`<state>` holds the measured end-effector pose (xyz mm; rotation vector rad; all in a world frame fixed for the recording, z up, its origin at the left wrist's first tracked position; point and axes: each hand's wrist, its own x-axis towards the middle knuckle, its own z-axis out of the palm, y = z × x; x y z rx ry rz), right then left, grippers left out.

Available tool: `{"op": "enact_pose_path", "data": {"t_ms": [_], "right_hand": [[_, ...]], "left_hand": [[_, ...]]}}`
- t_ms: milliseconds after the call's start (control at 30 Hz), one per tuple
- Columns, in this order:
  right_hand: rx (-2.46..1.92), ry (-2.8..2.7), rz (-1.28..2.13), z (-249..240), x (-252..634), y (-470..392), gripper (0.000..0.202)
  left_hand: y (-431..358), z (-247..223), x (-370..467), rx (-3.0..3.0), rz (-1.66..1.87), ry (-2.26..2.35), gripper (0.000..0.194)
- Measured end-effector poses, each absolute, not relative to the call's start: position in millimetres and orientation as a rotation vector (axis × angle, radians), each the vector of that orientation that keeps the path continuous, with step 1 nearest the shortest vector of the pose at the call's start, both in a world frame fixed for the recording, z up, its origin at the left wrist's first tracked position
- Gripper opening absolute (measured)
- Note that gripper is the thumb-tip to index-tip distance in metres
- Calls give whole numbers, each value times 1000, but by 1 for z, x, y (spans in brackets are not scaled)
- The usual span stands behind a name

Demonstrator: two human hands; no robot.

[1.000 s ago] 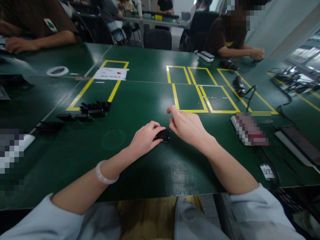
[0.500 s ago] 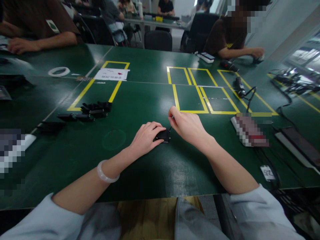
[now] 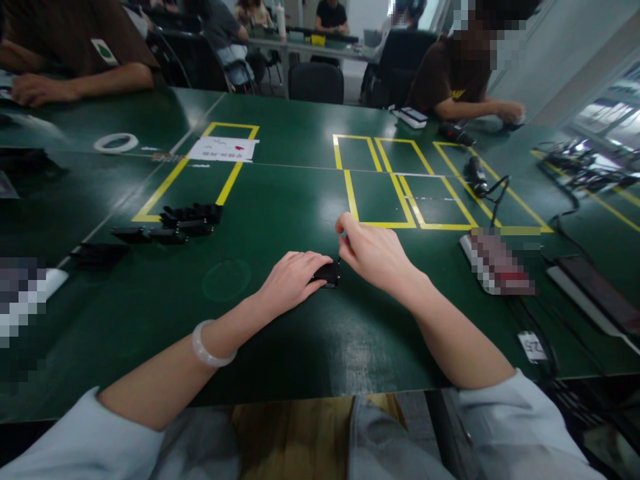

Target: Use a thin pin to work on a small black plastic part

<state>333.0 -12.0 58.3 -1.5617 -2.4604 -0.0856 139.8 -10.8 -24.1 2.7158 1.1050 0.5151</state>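
Observation:
My left hand (image 3: pixel 295 280) grips a small black rectangular part (image 3: pixel 329 274) against the green tabletop (image 3: pixel 300 353), thumb along its near side and fingers over the top. Small shiny spots show on the part's right end. My right hand (image 3: pixel 373 250) is just right of it, fingers curled into a pinch. A thin dark piece seems to run from the pinch down to the part's right end, too small to name. Several similar black parts (image 3: pixel 193 220) lie in a cluster to the left.
A white sheet (image 3: pixel 225 149) and a tape roll (image 3: pixel 116 143) lie at the back left. Yellow tape outlines (image 3: pixel 385 225) mark the table. A dark cylindrical tool (image 3: pixel 477 177) with a cable and a blurred device (image 3: pixel 495 263) stand right. Co-workers sit across the table.
Almost nothing differs. My left hand's fingers sit slightly lower over the black part, and the whole view has shifted a little.

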Motion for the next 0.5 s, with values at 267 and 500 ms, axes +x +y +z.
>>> {"op": "enact_pose_path", "data": {"t_ms": [267,500], "right_hand": [[-1637,-2482,-122,58,330,-6,30],[-1586,-2454,-95,57,330,-7,28]], "left_hand": [[-8,-26,137,2801,476,1053,33],[-6,-28,135,2813,480,1022,34]]}}
